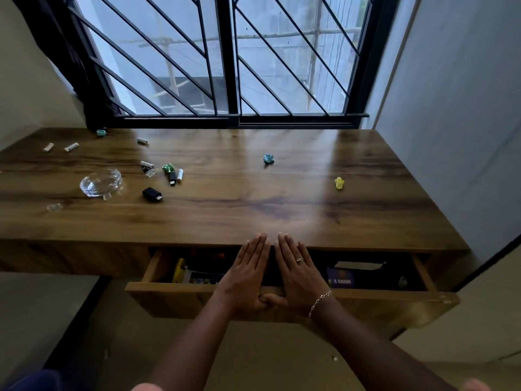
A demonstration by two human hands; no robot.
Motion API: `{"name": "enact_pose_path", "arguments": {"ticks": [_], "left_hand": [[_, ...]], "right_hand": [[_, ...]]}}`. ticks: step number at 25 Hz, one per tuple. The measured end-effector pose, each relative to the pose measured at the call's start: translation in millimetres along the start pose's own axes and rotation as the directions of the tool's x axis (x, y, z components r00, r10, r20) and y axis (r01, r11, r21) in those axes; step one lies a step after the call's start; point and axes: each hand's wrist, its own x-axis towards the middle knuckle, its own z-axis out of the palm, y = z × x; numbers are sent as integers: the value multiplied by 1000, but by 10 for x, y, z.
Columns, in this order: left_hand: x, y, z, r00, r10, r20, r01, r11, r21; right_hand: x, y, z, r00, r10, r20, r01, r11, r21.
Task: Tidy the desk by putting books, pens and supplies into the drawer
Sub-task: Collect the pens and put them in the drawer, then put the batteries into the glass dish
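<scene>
The left hand (245, 273) and right hand (298, 273) lie flat, fingers straight, over the open drawer (366, 296) at lower centre, where a blue book (346, 279) already lies. The step is probably closing the drawer with a straight push, but the batteries (147, 164) on the left of the tabletop (253, 198) are not yet stored.

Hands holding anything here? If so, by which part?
Nothing held. The left hand and right hand lie flat, fingers straight, over the open drawer, palms at its front edge.

Barred window (225, 60) between pale walls (456, 108)
</scene>
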Motion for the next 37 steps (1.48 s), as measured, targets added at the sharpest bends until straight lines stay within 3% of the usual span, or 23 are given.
{"name": "enact_pose_path", "arguments": {"ticks": [5, 11, 17, 23, 29, 31, 33, 34, 37], "left_hand": [[221, -162, 35, 996, -93, -3, 93, 995, 19], [351, -208, -42, 980, -114, -163, 106, 993, -53], [483, -88, 21, 917, -228, -327, 211, 974, -87], [483, -100, 76, 931, -219, -293, 213, 976, -50], [501, -159, -130, 954, -296, -53, 286, 947, -144], [552, -191, -239, 961, -274, 35, 277, 952, -129], [582, -258, -312, 955, -252, 155, 273, 952, -140], [581, -301, -333, 950, -245, 194, 274, 951, -142], [537, -433, -334, 938, -258, 230, 304, 934, -190]], "right_hand": [[309, 162, 84, 999, -44, -10, 44, 999, -3], [541, 194, 210, 947, -142, -289, 147, 989, -3], [728, 246, 249, 888, -226, -401, 259, 965, 31], [790, 253, 236, 957, -196, -213, 205, 979, 20], [871, 258, 7, 973, -161, 165, 150, 986, 77], [913, 301, -73, 975, -94, 201, 83, 995, 64], [980, 338, -70, 978, -134, 158, 121, 989, 89], [992, 342, -87, 968, -131, 215, 105, 986, 130], [1052, 280, -141, 966, -79, 247, 45, 989, 141]]}}
